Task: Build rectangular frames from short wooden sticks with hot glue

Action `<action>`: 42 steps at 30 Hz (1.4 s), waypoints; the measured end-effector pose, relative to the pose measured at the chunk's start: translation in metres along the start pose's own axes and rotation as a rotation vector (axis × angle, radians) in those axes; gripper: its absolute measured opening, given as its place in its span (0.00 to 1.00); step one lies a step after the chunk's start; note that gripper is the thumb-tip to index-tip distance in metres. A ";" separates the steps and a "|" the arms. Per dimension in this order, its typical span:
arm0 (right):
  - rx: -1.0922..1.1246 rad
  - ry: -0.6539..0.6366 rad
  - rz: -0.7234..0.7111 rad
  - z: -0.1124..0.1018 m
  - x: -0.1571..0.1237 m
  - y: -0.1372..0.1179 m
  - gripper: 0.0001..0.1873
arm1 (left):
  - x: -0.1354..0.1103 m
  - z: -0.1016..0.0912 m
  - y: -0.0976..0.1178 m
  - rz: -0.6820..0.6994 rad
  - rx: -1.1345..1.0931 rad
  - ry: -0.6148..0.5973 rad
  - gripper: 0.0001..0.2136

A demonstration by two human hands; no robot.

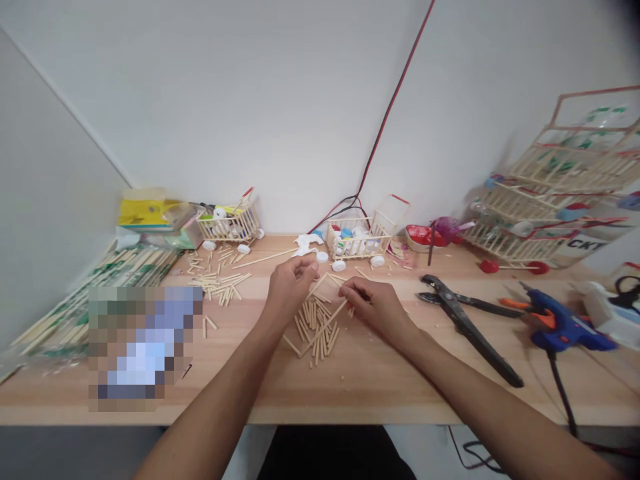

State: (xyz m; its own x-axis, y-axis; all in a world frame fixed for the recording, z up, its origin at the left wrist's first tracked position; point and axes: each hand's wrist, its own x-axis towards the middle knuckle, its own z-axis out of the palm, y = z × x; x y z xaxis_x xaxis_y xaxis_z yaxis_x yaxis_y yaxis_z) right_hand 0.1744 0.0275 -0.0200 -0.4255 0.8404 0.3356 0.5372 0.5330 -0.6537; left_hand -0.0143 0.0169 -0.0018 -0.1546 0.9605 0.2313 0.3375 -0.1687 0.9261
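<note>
A slim rectangular frame of wooden sticks [325,328] is tilted between my two hands, over a loose pile of short cut sticks [313,320]. My left hand [293,285] is closed, thumb and fingers pinched together at the frame's far left side; its fingertips partly hide the contact. From the right, my right hand [371,300] pinches the frame's right side near its far corner. Behind them stands a small stick-built cart [357,243] with white wheels and bottle caps inside.
Pliers [465,320] and a blue glue gun [565,323] lie to the right, below a tall tiered stick cart [540,200]. Another small cart [230,223], more cut sticks [220,283], bagged sticks [100,293] and a blurred-out object [145,350] occupy the left.
</note>
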 end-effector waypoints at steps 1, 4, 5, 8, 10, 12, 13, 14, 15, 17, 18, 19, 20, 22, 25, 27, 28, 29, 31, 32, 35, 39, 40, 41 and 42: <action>0.002 0.001 -0.003 0.000 0.000 0.000 0.12 | 0.000 0.000 0.000 -0.002 -0.005 -0.001 0.13; 0.010 0.004 -0.006 0.000 0.000 0.000 0.12 | 0.000 -0.001 0.000 0.002 -0.012 0.000 0.11; 0.008 0.004 -0.005 0.000 -0.001 0.000 0.12 | 0.000 -0.001 0.001 0.004 -0.012 0.004 0.11; 0.002 0.015 0.004 -0.001 -0.001 0.000 0.12 | 0.000 -0.003 0.002 0.006 -0.014 0.024 0.11; 0.004 0.027 0.005 -0.001 -0.001 0.001 0.12 | 0.000 -0.005 0.003 -0.002 -0.023 0.040 0.11; 0.016 0.034 0.004 -0.001 0.000 0.001 0.12 | 0.001 -0.006 0.003 -0.022 -0.038 0.038 0.12; 0.024 0.033 0.006 -0.001 0.000 0.002 0.12 | 0.001 -0.006 0.003 -0.037 -0.048 0.026 0.12; 0.031 0.032 0.008 -0.001 0.000 0.002 0.12 | 0.000 -0.006 0.003 -0.052 -0.058 0.008 0.12; 0.036 0.031 0.010 -0.001 0.000 0.002 0.12 | 0.000 -0.006 0.003 -0.067 -0.070 -0.013 0.13; 0.038 0.036 0.006 -0.001 0.000 0.003 0.11 | -0.001 -0.006 0.004 -0.091 -0.095 -0.053 0.14; 0.034 0.039 0.001 -0.002 0.000 0.003 0.11 | -0.002 -0.005 0.004 -0.101 -0.107 -0.068 0.14; 0.029 0.042 -0.003 -0.002 0.000 0.003 0.11 | -0.002 -0.005 0.005 -0.110 -0.118 -0.078 0.15; 0.024 0.043 -0.006 -0.002 0.000 0.003 0.11 | -0.003 -0.004 0.005 -0.117 -0.127 -0.084 0.15; 0.019 0.039 -0.005 -0.002 0.000 0.002 0.11 | -0.003 -0.003 0.006 -0.128 -0.134 -0.084 0.15; 0.028 0.021 0.001 -0.002 0.000 0.001 0.11 | -0.003 -0.002 0.006 -0.135 -0.120 -0.076 0.13; 0.028 0.010 -0.002 -0.001 0.000 0.001 0.11 | -0.002 -0.002 0.004 -0.133 -0.102 -0.069 0.13; 0.024 0.007 -0.006 -0.001 0.000 0.001 0.11 | -0.002 -0.002 0.003 -0.130 -0.092 -0.066 0.13; 0.020 0.007 -0.010 -0.001 0.000 0.001 0.11 | -0.001 -0.002 0.002 -0.126 -0.081 -0.062 0.13; 0.020 0.007 -0.014 0.000 -0.001 0.001 0.11 | 0.000 -0.001 0.000 -0.115 -0.060 -0.056 0.13; 0.023 0.007 -0.013 0.000 -0.001 0.001 0.11 | 0.000 -0.001 -0.001 -0.109 -0.051 -0.052 0.13; 0.022 0.002 -0.008 0.001 -0.001 0.001 0.11 | 0.000 -0.001 -0.001 -0.092 -0.034 -0.046 0.12; 0.017 0.003 -0.001 0.001 -0.001 0.000 0.10 | 0.000 0.000 -0.002 -0.071 -0.025 -0.040 0.11; 0.018 0.003 0.001 0.001 -0.001 -0.001 0.10 | 0.000 0.000 -0.003 -0.066 -0.023 -0.038 0.10; 0.019 0.001 0.002 0.001 -0.001 -0.001 0.10 | 0.001 0.000 -0.004 -0.063 -0.023 -0.037 0.10; 0.020 -0.001 0.002 0.000 -0.001 -0.001 0.10 | 0.001 0.000 -0.004 -0.059 -0.023 -0.036 0.10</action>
State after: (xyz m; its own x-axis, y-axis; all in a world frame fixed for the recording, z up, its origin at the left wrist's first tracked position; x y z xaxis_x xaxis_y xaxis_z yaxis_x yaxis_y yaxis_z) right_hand 0.1737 0.0261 -0.0195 -0.4253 0.8413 0.3335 0.5235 0.5293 -0.6676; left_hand -0.0155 0.0185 -0.0058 -0.1398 0.9763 0.1653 0.3075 -0.1159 0.9445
